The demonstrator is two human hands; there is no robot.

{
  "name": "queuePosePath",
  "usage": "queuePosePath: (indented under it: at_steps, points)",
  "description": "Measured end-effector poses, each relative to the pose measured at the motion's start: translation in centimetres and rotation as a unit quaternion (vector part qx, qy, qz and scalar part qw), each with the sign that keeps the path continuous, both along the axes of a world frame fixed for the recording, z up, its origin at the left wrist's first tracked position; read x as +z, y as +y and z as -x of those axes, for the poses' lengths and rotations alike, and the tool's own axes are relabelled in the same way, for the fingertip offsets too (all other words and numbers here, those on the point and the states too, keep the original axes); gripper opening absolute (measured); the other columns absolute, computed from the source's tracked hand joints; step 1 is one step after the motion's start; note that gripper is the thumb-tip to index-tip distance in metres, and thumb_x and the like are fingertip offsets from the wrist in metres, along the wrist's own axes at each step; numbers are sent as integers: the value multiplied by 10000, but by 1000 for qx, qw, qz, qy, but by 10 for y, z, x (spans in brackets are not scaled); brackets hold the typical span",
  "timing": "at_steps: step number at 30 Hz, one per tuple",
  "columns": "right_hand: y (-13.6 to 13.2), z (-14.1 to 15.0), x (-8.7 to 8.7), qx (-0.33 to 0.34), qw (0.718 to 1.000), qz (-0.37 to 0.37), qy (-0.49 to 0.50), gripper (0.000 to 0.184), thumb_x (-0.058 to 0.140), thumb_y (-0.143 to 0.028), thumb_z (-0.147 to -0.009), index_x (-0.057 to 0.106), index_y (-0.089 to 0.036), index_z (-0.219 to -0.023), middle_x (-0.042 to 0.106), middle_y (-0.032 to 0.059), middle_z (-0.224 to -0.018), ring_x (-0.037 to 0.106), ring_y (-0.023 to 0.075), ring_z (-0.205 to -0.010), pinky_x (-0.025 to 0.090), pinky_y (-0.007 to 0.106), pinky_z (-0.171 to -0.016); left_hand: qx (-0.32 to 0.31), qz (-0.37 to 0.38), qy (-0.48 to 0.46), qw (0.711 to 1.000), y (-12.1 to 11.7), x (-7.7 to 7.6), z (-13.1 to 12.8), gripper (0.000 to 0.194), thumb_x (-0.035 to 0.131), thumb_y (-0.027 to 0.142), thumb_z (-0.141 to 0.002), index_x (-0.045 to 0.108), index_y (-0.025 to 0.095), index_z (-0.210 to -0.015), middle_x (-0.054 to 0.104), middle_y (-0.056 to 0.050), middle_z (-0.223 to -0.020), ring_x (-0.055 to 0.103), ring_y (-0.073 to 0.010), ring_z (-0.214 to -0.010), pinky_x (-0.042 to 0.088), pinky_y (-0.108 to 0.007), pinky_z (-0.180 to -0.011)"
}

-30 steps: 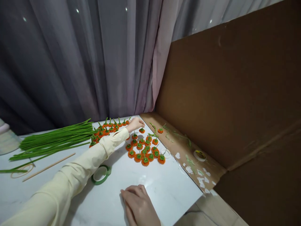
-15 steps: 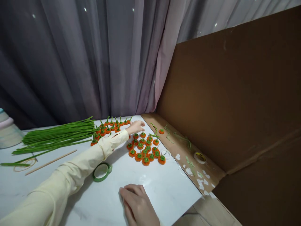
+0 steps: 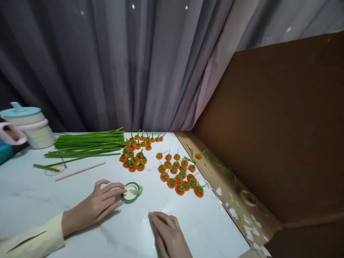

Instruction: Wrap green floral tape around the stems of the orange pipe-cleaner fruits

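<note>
**Left hand at green tape roll**

Roll lies flat at that hand's three o'clock; spread fingertips meet its rim. Advisable: grip lightly, keeping the loose tail free. Right hand: fingers pressed together; whether they pinch anything cannot be told. Orange chenille ornaments occupy the roll's two o'clock. White marbled tabletop; grey curtain at twelve, cardboard panel at two.
</note>
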State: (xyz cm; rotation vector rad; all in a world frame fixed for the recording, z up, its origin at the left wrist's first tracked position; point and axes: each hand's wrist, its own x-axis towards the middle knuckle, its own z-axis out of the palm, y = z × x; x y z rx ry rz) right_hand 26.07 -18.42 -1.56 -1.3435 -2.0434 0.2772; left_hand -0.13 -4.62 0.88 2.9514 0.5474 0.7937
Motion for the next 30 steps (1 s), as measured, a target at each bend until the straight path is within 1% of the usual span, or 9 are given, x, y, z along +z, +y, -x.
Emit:
queuePosePath:
  at_steps: [2, 5, 8, 11, 14, 16, 21, 24, 30]
  points:
    - [3, 0, -7, -24, 1000, 0, -2, 460, 401, -73, -843, 497, -224, -1266, 618, 84, -1142, 602, 191, -944, 527, 291, -813, 26, -30, 16, 999, -1, -10, 24, 208, 504, 167, -878, 572, 240, -1061, 644, -41, -1140, 576, -182, -1064, 278, -300, -919]
    - [8, 1, -10, -38, 999, -9, -16, 435, 400, -108, -887, 487, -249, -1289, 618, 76, -1172, 616, 183, -965, 539, 276, -813, 72, -17, -15, 997, 0, -13, 43, 249, 480, 162, -883, 528, 227, -1118, 633, -60, -1157, 568, -184, -1078, 320, -297, -889]
    - [12, 3, -2, -25, 999, -17, -42, 424, 430, -145, -901, 469, -258, -1308, 611, 68, -1199, 621, 185, -1008, 545, 274, -823, 105, 48, -69, 991, 0, -10, 47, 56, 501, 217, -879, 553, 204, -859, 621, -78, -1159, 553, -209, -1085, 353, -319, -869]
    - [15, 6, 8, -23, 997, -1, -77, 420, 465, -174, -901, 464, -252, -1314, 604, 63, -1213, 613, 191, -1041, 548, 276, -837, 87, 115, -87, 986, -2, -10, 46, 160, 489, 211, -887, 540, 185, -737, 635, -88, -1117, 543, -221, -1087, 357, -343, -887]
    - [16, 8, 11, -29, 995, 6, -90, 411, 462, -187, -910, 461, -249, -1316, 594, 54, -1229, 602, 189, -1065, 546, 277, -850, 30, 144, -72, 987, -7, -11, 47, 146, 486, 208, -897, 617, 203, -834, 658, -85, -1097, 552, -230, -1089, 333, -359, -905]
    - [16, 8, 9, -27, 995, 8, -94, 408, 465, -193, -913, 460, -247, -1317, 589, 48, -1235, 595, 187, -1078, 545, 274, -857, 18, 154, -79, 985, -10, -11, 47, 175, 471, 223, -912, 638, 232, -964, 627, -89, -1175, 529, -238, -1136, 304, -369, -928]
    - [17, 6, 5, -18, 994, 9, -107, 428, 467, -184, -912, 432, -244, -1335, 577, 41, -1252, 581, 187, -1105, 539, 273, -872, 21, 145, -92, 985, -14, -4, 46, 336, 369, 248, -949, 517, 275, -1250, 464, -103, -1360, 412, -250, -1266, 242, -379, -986]
    - [19, 5, 5, -5, 993, 6, -114, 453, 463, -169, -910, 403, -252, -1352, 571, 33, -1259, 577, 186, -1113, 539, 268, -870, 23, 139, -80, 987, -12, -2, 46, 385, 315, 231, -952, 458, 270, -1308, 416, -98, -1395, 367, -247, -1298, 227, -380, -1000]
    - [19, 3, 5, -6, 993, 4, -121, 456, 474, -142, -897, 415, -229, -1342, 570, 50, -1258, 571, 182, -1115, 530, 259, -879, 38, 142, -72, 987, -11, -2, 46, 405, 317, 212, -946, 420, 254, -1336, 400, -91, -1407, 361, -239, -1302, 233, -359, -1003]
